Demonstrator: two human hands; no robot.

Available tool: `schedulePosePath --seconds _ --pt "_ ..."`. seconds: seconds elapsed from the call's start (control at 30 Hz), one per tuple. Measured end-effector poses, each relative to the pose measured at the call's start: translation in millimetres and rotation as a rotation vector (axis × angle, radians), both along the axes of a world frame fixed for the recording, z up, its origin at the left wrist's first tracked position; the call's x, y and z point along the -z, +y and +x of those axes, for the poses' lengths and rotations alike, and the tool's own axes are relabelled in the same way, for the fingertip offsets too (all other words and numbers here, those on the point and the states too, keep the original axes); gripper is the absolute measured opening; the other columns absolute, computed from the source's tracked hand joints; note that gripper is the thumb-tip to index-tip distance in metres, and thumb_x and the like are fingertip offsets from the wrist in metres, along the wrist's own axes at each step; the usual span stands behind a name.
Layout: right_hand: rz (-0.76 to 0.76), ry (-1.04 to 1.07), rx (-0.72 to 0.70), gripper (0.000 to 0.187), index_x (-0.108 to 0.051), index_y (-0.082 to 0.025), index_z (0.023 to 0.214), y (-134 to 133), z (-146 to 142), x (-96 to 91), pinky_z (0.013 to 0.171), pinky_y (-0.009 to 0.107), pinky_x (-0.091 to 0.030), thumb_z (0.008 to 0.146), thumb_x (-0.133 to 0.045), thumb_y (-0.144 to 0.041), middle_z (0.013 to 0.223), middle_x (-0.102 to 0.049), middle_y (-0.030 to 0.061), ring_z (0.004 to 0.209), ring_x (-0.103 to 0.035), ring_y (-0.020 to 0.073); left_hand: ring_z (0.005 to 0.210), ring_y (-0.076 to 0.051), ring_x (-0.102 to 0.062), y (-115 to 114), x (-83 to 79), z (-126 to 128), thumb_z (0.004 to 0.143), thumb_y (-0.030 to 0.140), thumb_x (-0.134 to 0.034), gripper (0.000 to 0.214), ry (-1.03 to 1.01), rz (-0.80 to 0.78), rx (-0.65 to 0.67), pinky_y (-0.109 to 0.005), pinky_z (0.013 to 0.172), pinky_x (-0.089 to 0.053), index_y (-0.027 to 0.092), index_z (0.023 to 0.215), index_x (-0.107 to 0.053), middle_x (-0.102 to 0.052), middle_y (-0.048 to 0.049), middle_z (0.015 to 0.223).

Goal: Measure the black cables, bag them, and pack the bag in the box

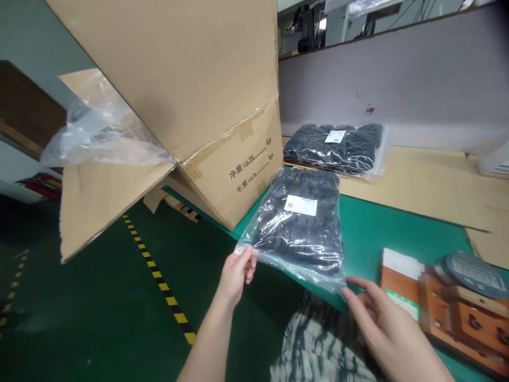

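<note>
A clear plastic bag [298,233] packed with rows of black rings lies on the green table, its open-looking edge toward me. A white label [301,205] with a square code is on top of it. My left hand [235,273] pinches the bag's near left corner between thumb and fingers. At the near right corner, my right hand [377,313] has its thumb and forefinger on the plastic edge; its other fingers curl underneath, partly hidden. A second bag of black rings [334,148], also labelled, rests behind the first.
A big cardboard box [238,164] with handwritten weights stands tilted at the left, plastic liner [107,122] hanging from its opening. Cardboard sheets [413,185] lie along the back. An orange fixture with a digital gauge [475,276] sits at the right on the green table [369,223].
</note>
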State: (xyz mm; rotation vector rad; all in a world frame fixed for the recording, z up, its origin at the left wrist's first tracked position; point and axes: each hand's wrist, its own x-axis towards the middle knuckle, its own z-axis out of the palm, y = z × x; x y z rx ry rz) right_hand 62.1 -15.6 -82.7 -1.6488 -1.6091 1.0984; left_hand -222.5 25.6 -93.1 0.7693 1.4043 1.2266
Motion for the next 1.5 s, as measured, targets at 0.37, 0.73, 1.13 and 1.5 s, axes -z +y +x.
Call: schedulePosePath --seconds 0.37,0.73,1.13,1.5 --pt "-0.499 0.464 0.152 0.045 -0.048 -0.022 0.071 17.2 -26.3 -25.3 0.031 0.017 -0.034 0.081 -0.057 -0.065 0.043 -0.052 -0.0067 0.029 -0.042 0.0082 0.041 -0.003 -0.037 3.2 -8.3 -7.2 0.073 0.051 -0.078 0.04 -0.151 -0.008 0.028 -0.015 0.037 -0.028 0.014 0.07 -0.065 -0.05 0.0041 0.057" --pt "-0.42 0.738 0.418 0.053 -0.048 -0.02 0.065 -3.8 -44.2 -7.7 0.027 0.013 -0.026 0.069 -0.077 -0.064 0.042 -0.044 -0.0092 0.029 -0.031 0.0034 0.038 -0.002 -0.035 7.5 -5.8 -16.7 0.07 0.049 -0.081 0.039 -0.182 -0.016 0.041 -0.014 0.035 -0.026 0.014 0.068 -0.064 -0.051 0.0048 0.055" --pt "-0.469 0.743 0.405 0.052 -0.056 -0.018 0.084 -6.4 -44.4 -3.7 0.034 0.019 -0.042 0.071 -0.077 -0.064 0.055 -0.061 -0.0026 0.036 -0.049 0.0091 0.038 -0.001 -0.033 8.0 5.4 -10.0 0.075 0.05 -0.078 0.041 -0.131 -0.034 0.094 -0.014 0.035 -0.025 0.013 0.066 -0.063 -0.047 0.0059 0.051" --pt "-0.455 0.737 0.291 0.047 -0.055 -0.018 0.082 -0.8 -34.9 -0.9 0.04 0.018 -0.044 0.081 -0.071 -0.062 0.06 -0.065 -0.0008 0.04 -0.055 0.0088 0.03 0.0 -0.032 3.5 2.1 7.3 0.079 0.054 -0.073 0.044 -0.142 -0.098 0.16 -0.013 0.031 -0.023 0.013 0.068 -0.062 -0.047 0.0072 0.046"
